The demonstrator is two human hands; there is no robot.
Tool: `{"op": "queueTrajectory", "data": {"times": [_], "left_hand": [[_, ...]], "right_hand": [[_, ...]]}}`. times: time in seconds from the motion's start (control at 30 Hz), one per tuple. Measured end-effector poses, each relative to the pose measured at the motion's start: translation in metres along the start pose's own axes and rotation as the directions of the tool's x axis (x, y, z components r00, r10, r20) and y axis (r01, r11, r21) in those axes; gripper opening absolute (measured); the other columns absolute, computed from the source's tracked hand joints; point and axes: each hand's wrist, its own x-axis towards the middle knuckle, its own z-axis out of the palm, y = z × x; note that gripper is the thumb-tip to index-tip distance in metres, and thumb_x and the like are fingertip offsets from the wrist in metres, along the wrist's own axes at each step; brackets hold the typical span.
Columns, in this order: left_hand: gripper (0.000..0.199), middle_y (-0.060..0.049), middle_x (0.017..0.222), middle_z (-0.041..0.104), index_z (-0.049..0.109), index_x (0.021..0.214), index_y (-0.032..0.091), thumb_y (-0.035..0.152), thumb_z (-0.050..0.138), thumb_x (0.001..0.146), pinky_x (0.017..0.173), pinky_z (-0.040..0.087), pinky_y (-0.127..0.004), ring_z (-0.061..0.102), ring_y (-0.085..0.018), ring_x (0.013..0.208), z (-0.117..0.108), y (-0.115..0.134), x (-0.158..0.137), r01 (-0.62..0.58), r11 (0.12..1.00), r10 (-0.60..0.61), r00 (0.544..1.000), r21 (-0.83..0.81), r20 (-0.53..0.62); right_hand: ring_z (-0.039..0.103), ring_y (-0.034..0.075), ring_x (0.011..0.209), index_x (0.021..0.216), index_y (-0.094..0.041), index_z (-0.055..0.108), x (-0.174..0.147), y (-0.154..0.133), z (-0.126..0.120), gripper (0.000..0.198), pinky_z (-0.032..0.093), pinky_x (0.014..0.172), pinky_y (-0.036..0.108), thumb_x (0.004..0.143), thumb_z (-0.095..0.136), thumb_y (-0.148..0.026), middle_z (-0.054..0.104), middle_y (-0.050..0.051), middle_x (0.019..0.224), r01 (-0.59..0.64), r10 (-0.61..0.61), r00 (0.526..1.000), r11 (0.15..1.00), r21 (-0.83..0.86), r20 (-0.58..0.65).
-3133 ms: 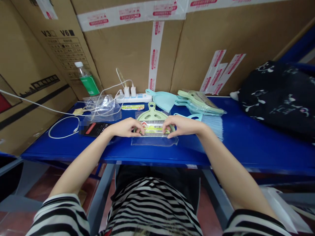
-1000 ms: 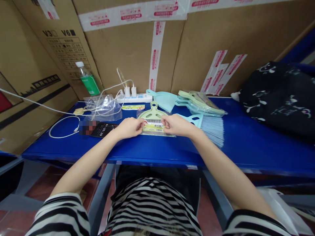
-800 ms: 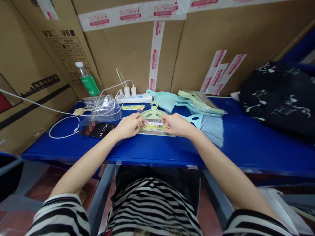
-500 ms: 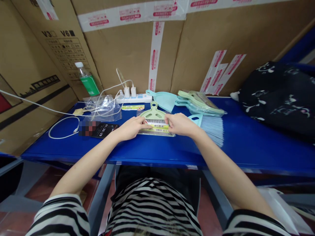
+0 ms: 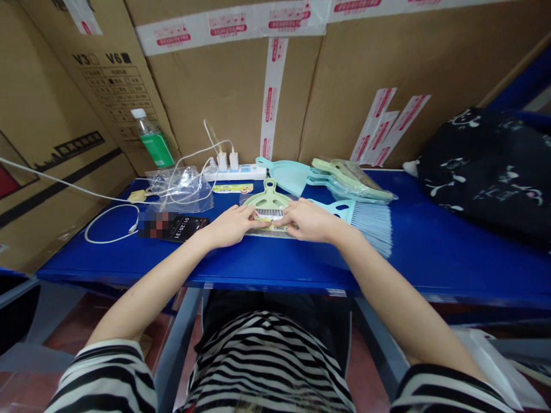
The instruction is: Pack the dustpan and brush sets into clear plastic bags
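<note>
In front of me lies a light-green dustpan and brush set (image 5: 267,199) in a clear bag, its handle pointing away and grey bristles showing. A yellow label across its lower part is mostly covered by my hands. My left hand (image 5: 230,225) holds the left side, thumb stretched over the label. On the right side, my right hand (image 5: 310,220) is closed with curled fingers, its index fingertip on the label near my left thumb. Right of it lies a light-blue hand brush (image 5: 371,225), bristles toward the right, its handle partly behind my right hand.
A blue dustpan (image 5: 287,173) and bagged sets (image 5: 353,180) lie at the back of the blue table (image 5: 443,252). To the left are a phone (image 5: 187,228), white cables, a crumpled bag (image 5: 193,192), a power strip (image 5: 249,171) and a bottle (image 5: 154,143). A black patterned bag (image 5: 486,172) stands right.
My right hand has moved left and slightly toward me over the label, closer to my left thumb. More of the blue brush's handle shows. My left hand has barely shifted.
</note>
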Motion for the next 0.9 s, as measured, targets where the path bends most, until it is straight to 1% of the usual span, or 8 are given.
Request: {"op": "queueTrajectory", "data": {"times": [0.13,0.23,0.4,0.5,0.57,0.73,0.83,0.9], "left_hand": [[0.052,-0.008,0.103,0.058,0.063,0.127,0.031,0.005,0.037,0.090,0.082,0.041,-0.034,0.055,-0.022,0.098,-0.005,0.001,0.001,0.014,0.998,-0.015,1.000,0.067,0.015],[0.048,-0.008,0.097,0.057,0.067,0.121,0.032,0.007,0.040,0.090,0.082,0.041,-0.033,0.053,-0.021,0.094,-0.007,-0.002,0.000,0.031,0.996,-0.030,1.000,0.087,-0.010],[0.047,-0.006,0.085,0.054,0.073,0.112,0.031,0.005,0.043,0.086,0.080,0.040,-0.033,0.050,-0.021,0.089,-0.009,-0.015,-0.005,0.058,0.996,-0.054,0.997,0.066,-0.057],[0.051,-0.005,0.081,0.052,0.076,0.103,0.030,0.000,0.042,0.081,0.078,0.041,-0.032,0.048,-0.020,0.084,-0.011,-0.025,-0.010,0.094,0.995,-0.092,0.995,0.035,-0.044],[0.053,-0.005,0.080,0.052,0.078,0.098,0.029,-0.002,0.039,0.079,0.077,0.041,-0.031,0.048,-0.019,0.081,-0.013,-0.030,-0.014,0.124,0.992,-0.124,0.992,0.019,-0.016],[0.054,-0.005,0.079,0.053,0.079,0.094,0.027,-0.001,0.037,0.075,0.075,0.043,-0.030,0.048,-0.018,0.079,-0.017,-0.033,-0.017,0.179,0.984,-0.179,0.984,0.012,-0.002],[0.052,-0.005,0.080,0.054,0.079,0.090,0.027,0.000,0.037,0.075,0.075,0.045,-0.030,0.050,-0.019,0.081,-0.017,-0.031,-0.017,0.193,0.981,-0.193,0.981,0.004,-0.014],[0.050,-0.005,0.081,0.055,0.078,0.089,0.026,0.000,0.037,0.076,0.076,0.046,-0.030,0.052,-0.019,0.081,-0.016,-0.030,-0.018,0.182,0.983,-0.182,0.983,-0.007,-0.024]], "right_hand": [[0.059,0.022,0.075,0.109,-0.027,0.077,-0.006,0.001,-0.004,0.047,0.037,0.073,0.034,0.077,0.049,-0.007,0.072,0.008,0.078,-0.062,0.064,0.997,0.997,-0.042,0.052],[0.060,0.021,0.071,0.108,-0.029,0.077,-0.010,0.009,-0.004,0.049,0.039,0.070,0.033,0.075,0.048,-0.007,0.074,0.008,0.078,-0.082,0.084,0.994,0.996,-0.031,0.069],[0.058,0.018,0.060,0.099,-0.031,0.079,-0.019,0.026,-0.005,0.050,0.040,0.059,0.029,0.070,0.046,-0.008,0.076,0.003,0.074,-0.140,0.132,0.985,0.988,0.063,0.106],[0.061,0.017,0.064,0.099,-0.029,0.080,-0.023,0.032,-0.008,0.051,0.042,0.058,0.027,0.067,0.047,-0.008,0.078,0.001,0.082,-0.190,0.167,0.975,0.968,0.163,0.144],[0.061,0.017,0.065,0.098,-0.027,0.080,-0.024,0.034,-0.010,0.049,0.043,0.058,0.027,0.067,0.047,-0.008,0.077,0.002,0.082,-0.229,0.199,0.967,0.952,0.202,0.160],[0.052,0.015,0.052,0.087,-0.025,0.081,-0.022,0.035,-0.008,0.042,0.035,0.049,0.027,0.067,0.046,-0.011,0.067,0.001,0.059,-0.264,0.248,0.964,0.936,0.232,0.099],[0.050,0.015,0.051,0.079,-0.025,0.079,-0.020,0.033,-0.006,0.038,0.034,0.050,0.028,0.068,0.045,-0.012,0.063,0.000,0.055,-0.244,0.239,0.970,0.941,0.236,0.052],[0.050,0.015,0.052,0.077,-0.024,0.077,-0.019,0.029,-0.007,0.036,0.034,0.052,0.028,0.068,0.045,-0.010,0.062,0.000,0.055,-0.250,0.244,0.968,0.942,0.224,0.056]]}}
